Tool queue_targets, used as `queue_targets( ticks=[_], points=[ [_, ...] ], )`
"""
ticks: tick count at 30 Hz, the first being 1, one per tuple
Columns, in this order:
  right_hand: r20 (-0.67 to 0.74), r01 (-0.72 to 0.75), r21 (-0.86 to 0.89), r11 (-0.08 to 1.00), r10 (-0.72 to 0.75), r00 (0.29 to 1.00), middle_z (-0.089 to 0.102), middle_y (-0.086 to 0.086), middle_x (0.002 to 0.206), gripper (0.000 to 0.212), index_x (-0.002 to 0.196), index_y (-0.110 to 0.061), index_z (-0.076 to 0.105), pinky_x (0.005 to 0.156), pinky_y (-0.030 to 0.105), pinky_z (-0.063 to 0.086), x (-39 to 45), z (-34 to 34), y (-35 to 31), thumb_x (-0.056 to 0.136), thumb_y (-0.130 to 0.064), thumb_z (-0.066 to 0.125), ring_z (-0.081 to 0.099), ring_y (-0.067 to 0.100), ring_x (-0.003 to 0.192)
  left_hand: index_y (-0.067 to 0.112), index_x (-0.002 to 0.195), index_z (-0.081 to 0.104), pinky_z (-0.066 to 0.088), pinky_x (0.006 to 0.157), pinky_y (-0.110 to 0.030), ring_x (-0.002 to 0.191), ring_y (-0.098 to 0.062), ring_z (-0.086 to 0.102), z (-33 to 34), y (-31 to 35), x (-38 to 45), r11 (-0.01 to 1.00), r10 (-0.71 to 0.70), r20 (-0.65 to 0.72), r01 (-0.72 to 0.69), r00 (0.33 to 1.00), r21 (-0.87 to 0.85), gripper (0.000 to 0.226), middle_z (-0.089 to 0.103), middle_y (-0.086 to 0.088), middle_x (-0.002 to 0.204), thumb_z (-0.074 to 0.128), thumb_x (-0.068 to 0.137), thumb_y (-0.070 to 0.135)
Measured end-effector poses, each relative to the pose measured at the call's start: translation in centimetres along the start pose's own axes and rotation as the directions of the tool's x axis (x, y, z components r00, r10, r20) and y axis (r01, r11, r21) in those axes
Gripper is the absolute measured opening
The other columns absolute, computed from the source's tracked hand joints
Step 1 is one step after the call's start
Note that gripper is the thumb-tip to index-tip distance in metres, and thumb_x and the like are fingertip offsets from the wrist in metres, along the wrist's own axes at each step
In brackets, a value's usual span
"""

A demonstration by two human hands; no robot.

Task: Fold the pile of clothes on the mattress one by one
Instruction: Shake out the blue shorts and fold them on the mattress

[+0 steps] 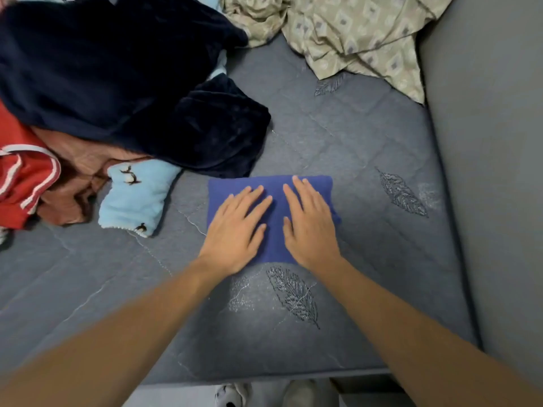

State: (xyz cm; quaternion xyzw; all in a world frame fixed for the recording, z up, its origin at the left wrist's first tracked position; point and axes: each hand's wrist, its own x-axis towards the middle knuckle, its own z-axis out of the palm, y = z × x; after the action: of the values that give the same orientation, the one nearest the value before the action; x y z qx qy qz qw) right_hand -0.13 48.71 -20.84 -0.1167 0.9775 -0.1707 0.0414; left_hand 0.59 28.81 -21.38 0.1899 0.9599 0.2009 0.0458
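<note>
Taking the folded blue cloth (273,207) in front of me as my marker, I start far to its left, where the unfolded pile waits: a red garment with white stripes (20,183) at the edge, a rust-brown piece (79,168) bunched just beside it, and a light blue fleece item with small dark deer figures (138,198) lying nearer the cloth. Above and to the left of the cloth, a large dark navy plush garment (117,83) sprawls over the heap, its lower edge coming close to the cloth's top edge.

On the cloth itself, my left hand (238,230) lies flat with fingers straight and spread, pressing down on its left half. My right hand (308,224) does the same on the right half, palm down, gripping nothing. The cloth sits as a compact rectangle on the grey quilted mattress (367,136), so I judge this piece essentially finished and I am only smoothing it.

Above and to the right of the cloth, a crumpled beige patterned fabric (352,33) lies against the grey wall (484,142); I cannot tell whether it is clothing or bedding.

By my reckoning, one item is folded and at least four in the pile are left, so the task looks early on.
</note>
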Motion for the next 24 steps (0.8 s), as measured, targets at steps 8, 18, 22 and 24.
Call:
queue_targets(
  ticks=[8, 18, 22, 24],
  points=[
    [0.055, -0.045, -0.178, 0.983, 0.055, 0.997, 0.003, 0.003, 0.175, 0.069, 0.167, -0.024, 0.009, 0.13, 0.049, 0.011, -2.0, 7.2, 6.0, 0.107, -0.052, 0.029, 0.001, 0.022, 0.161, 0.019, 0.167, 0.009, 0.008, 0.129, -0.051, 0.16, -0.015, -0.004, 7.4, -2.5, -1.4, 0.985, -0.096, 0.092, 0.082, 0.991, 0.15, 0.072, 0.001, 0.002, 0.175, 0.026, 0.107, 0.056],
    [0.279, -0.712, 0.642, 0.283, 0.779, 0.561, 0.064, 0.006, 0.124, 0.065, 0.133, -0.012, 0.056, 0.097, 0.043, 0.052, 1.2, 1.8, 3.8, 0.082, -0.041, 0.085, 0.062, 0.029, 0.119, 0.009, 0.139, 0.057, 0.03, 0.116, -0.047, 0.138, -0.037, 0.038, 1.9, -3.0, 0.8, 0.276, -0.902, 0.118, 0.766, 0.415, -0.58, 0.073, 0.047, -0.018, 0.144, 0.068, 0.089, 0.062],
    [0.391, -0.806, 0.516, 0.291, 0.757, 0.524, 0.072, 0.01, 0.11, 0.05, 0.092, -0.012, 0.065, 0.089, 0.048, 0.058, 3.4, 1.6, 4.0, 0.075, -0.054, 0.087, 0.068, 0.033, 0.105, 0.017, 0.109, 0.07, 0.036, 0.107, -0.053, 0.128, -0.04, 0.048, 0.6, -5.0, 1.8, 0.461, -0.868, 0.107, 0.866, 0.486, -0.194, 0.068, 0.067, -0.014, 0.121, 0.058, 0.081, 0.078],
    [0.367, -0.789, 0.47, 0.395, 0.726, 0.582, 0.072, 0.009, 0.107, 0.053, 0.094, -0.01, 0.066, 0.085, 0.046, 0.057, 3.8, 2.0, 3.7, 0.076, -0.056, 0.085, 0.068, 0.033, 0.103, 0.018, 0.101, 0.068, 0.044, 0.105, -0.051, 0.119, -0.038, 0.058, 0.7, -5.4, 2.1, 0.441, -0.839, 0.207, 0.851, 0.504, -0.285, 0.066, 0.072, -0.009, 0.112, 0.066, 0.076, 0.08]
  ],
)
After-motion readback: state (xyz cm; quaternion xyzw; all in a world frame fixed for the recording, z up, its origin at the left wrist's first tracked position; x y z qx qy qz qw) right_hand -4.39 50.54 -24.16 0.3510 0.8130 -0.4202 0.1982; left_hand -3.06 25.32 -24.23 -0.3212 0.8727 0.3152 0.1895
